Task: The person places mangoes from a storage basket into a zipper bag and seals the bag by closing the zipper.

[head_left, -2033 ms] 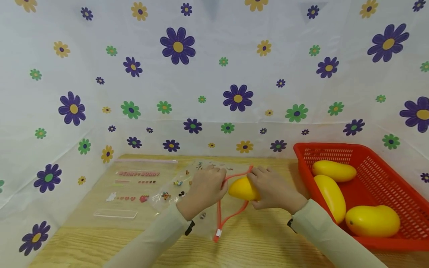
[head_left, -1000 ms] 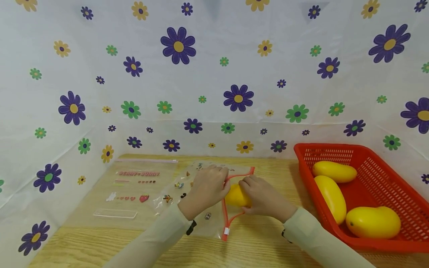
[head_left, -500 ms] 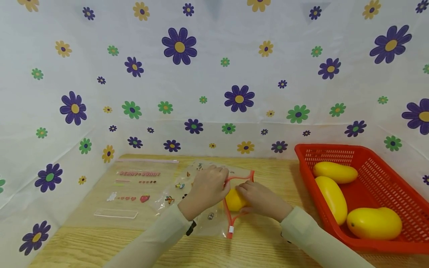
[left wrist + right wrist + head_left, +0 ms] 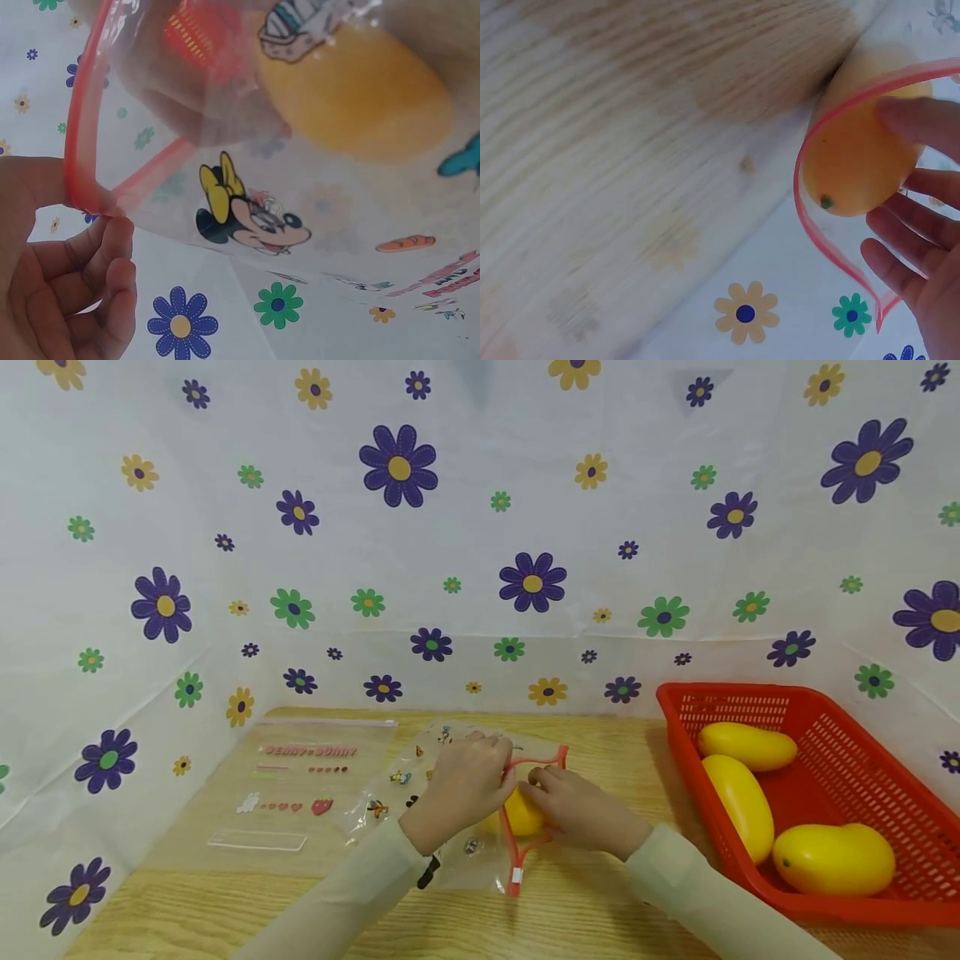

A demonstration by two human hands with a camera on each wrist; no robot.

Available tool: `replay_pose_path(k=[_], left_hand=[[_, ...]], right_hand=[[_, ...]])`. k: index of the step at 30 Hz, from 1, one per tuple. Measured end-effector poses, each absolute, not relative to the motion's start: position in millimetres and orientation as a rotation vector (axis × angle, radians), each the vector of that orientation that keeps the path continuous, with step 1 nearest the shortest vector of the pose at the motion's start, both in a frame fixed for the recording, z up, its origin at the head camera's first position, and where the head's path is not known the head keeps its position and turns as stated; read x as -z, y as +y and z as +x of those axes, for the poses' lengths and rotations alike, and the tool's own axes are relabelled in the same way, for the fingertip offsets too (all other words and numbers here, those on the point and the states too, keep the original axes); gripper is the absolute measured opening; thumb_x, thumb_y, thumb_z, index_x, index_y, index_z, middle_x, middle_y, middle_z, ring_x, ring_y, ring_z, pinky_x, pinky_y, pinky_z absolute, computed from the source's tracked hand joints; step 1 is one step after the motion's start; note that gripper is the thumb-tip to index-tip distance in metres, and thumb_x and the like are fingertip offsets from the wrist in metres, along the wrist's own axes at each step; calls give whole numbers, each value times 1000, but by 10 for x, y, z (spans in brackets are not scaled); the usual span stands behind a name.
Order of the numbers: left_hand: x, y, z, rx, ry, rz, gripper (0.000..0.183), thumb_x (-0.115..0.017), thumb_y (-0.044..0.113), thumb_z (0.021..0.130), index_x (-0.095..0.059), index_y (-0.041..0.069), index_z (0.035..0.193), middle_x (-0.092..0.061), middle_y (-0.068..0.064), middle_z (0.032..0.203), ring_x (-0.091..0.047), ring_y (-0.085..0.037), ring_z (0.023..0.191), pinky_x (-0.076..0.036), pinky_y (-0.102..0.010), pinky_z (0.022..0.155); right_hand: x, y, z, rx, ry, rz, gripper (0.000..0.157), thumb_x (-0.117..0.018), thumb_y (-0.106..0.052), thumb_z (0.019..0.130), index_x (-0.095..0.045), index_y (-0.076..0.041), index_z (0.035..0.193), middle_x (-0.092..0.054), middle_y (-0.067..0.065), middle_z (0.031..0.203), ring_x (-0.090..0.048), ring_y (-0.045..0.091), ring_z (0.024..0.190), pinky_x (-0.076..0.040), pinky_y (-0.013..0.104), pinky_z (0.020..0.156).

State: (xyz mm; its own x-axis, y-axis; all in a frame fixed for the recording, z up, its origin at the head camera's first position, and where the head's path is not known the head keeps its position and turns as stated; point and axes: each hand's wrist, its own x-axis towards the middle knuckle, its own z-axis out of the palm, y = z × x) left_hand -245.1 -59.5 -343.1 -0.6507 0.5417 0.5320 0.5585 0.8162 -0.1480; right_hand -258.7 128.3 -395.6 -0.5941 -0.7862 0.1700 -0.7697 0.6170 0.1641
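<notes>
A yellow mango (image 4: 527, 814) sits in the mouth of a clear zip bag (image 4: 487, 872) with a red slider edge and cartoon prints. My left hand (image 4: 461, 789) pinches the bag's red rim between thumb and finger, its other fingers curled below, as the left wrist view shows. At the opening, my right hand (image 4: 588, 810) holds the mango with the thumb on one side and fingers on the other. Its stem end, with a green dot, faces outward in the right wrist view; the far end (image 4: 367, 97) shows through the printed plastic.
A red plastic basket (image 4: 900, 793) with several yellow mangoes, one of them a plump mango (image 4: 834, 860) at the front, stands at the right. Another clear zip bag (image 4: 225, 793) with pink prints lies flat at the left. Flowered white sheeting (image 4: 465, 527) rises behind the wooden table (image 4: 585, 910).
My right hand has moved left and slightly down, taking the mango from outside the rim into the bag. The left hand keeps its pinch on the rim almost in place.
</notes>
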Motion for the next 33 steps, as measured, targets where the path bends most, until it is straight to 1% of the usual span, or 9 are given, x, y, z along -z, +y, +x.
replay_pose_path(k=[4, 8, 11, 14, 17, 22, 30, 33], left_hand=[[3433, -585, -2448, 46, -2461, -815, 18, -67, 24, 80, -56, 11, 73, -51, 4, 60, -42, -11, 54, -30, -17, 47], [3432, -581, -2453, 45, -2464, -809, 21, -69, 26, 79, -55, 12, 73, -51, 3, 59, -43, -12, 54, -30, -19, 46], [3431, -580, -2456, 49, -2464, -799, 22, -69, 26, 79, -54, 13, 72, -49, 4, 58, -43, -11, 54, -29, -19, 45], [3438, -579, -2463, 62, -2470, -793, 20, -69, 25, 79, -54, 13, 71, -49, 4, 58, -44, -11, 54, -30, -19, 46], [3443, -579, -2465, 73, -2476, -788, 19, -68, 23, 79, -54, 13, 72, -50, 4, 58, -45, -11, 55, -31, -18, 47], [3444, -579, -2463, 71, -2484, -780, 18, -68, 23, 80, -55, 13, 72, -49, 4, 58, -45, -11, 55, -32, -18, 48], [3458, -564, -2460, 63, -2492, -767, 18, -67, 24, 80, -55, 13, 73, -49, 5, 60, -45, -11, 56, -32, -17, 48], [3465, -557, -2458, 60, -2491, -774, 18, -67, 24, 80, -55, 13, 73, -50, 5, 61, -44, -10, 56, -31, -17, 46]], right_hand=[[3968, 1227, -2621, 146, -2534, 1269, 49, -73, -27, 79, -58, -7, 120, -60, 9, 113, -59, 23, 98, -51, 35, 90], [3980, 1169, -2657, 156, -2508, 1245, 40, -71, -24, 82, -60, -7, 117, -63, 8, 111, -62, 23, 96, -51, 35, 88], [4006, 1149, -2679, 165, -2496, 1222, 39, -70, -25, 82, -61, -7, 116, -64, 8, 110, -64, 22, 95, -52, 34, 86], [4007, 1163, -2668, 164, -2505, 1190, 40, -72, -26, 80, -61, -9, 114, -64, 8, 107, -64, 22, 92, -54, 32, 83], [3944, 1208, -2605, 123, -2563, 1140, 40, -75, -25, 78, -60, -10, 111, -64, 8, 106, -63, 22, 93, -53, 33, 84], [3784, 1330, -2451, 69, -2627, 1076, 48, -78, -27, 74, -59, -9, 115, -63, 8, 109, -61, 23, 101, -50, 38, 91], [3555, 1536, -2229, 50, -2614, 1053, 59, -79, -29, 72, -56, -7, 122, -62, 12, 116, -60, 28, 108, -47, 45, 95], [3428, 1602, -2140, 35, -2624, 1026, 63, -80, -30, 71, -54, -9, 125, -62, 10, 117, -59, 27, 108, -48, 44, 94]])
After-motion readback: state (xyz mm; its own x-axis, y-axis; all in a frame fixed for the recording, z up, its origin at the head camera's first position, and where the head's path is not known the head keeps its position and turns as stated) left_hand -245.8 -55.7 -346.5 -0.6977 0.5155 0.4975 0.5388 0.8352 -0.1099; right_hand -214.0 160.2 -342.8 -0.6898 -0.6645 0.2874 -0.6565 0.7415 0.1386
